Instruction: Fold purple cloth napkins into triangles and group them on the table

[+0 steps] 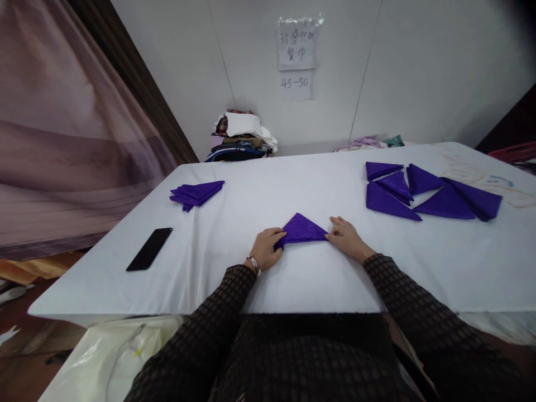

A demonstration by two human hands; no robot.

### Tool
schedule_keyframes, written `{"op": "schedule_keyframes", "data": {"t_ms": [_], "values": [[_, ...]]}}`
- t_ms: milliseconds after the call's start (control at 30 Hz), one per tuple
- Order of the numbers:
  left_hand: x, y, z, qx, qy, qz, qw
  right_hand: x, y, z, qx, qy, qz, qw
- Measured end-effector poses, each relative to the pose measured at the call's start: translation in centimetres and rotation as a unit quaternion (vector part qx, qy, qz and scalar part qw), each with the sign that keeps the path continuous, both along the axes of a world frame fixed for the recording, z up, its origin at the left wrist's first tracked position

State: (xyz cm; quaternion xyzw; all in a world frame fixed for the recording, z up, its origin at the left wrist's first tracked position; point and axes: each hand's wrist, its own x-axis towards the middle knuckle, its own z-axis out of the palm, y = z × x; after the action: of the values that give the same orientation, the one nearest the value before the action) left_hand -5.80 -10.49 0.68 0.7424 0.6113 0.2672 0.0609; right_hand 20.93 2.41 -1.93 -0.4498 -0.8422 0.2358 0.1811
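Observation:
A purple cloth napkin (pixel 302 229), folded into a triangle, lies on the white-covered table (pixel 268 190) in front of me. My left hand (pixel 267 248) pinches its left corner, with the thumb below and the fingers on top. At the right corner, my right hand (pixel 347 237) holds the tip between thumb and forefinger, its other fingers slightly raised. The napkin's peak points away from me, and its long edge faces me.
Several folded purple napkins (pixel 393 202) lie at the right. A smaller purple bundle (pixel 196 194) rests at the far left, with a black phone (pixel 149 249) nearer me. Stacked clothes (pixel 243 137) stand behind the table, below a paper sign (pixel 296 47) on the wall.

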Motion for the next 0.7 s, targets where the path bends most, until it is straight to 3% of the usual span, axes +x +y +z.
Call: {"op": "schedule_keyframes", "data": {"t_ms": [200,400,533,700], "values": [[-2.3,-0.6,-0.8,-0.009,0.018,0.04,0.999,0.0,-0.1,0.0,-0.003,0.011,0.001,1.0],[-4.2,-1.9,-1.4,0.006,-0.04,0.063,0.997,0.1,0.0,-0.3,0.001,0.013,0.001,1.0],[-4.1,-2.7,-1.2,-0.002,-0.078,0.066,0.995,0.1,0.0,-0.3,0.004,0.01,0.0,1.0],[-2.8,-2.3,-1.0,0.021,-0.035,0.065,0.997,0.2,0.0,-0.4,0.005,0.011,0.0,1.0]]}}
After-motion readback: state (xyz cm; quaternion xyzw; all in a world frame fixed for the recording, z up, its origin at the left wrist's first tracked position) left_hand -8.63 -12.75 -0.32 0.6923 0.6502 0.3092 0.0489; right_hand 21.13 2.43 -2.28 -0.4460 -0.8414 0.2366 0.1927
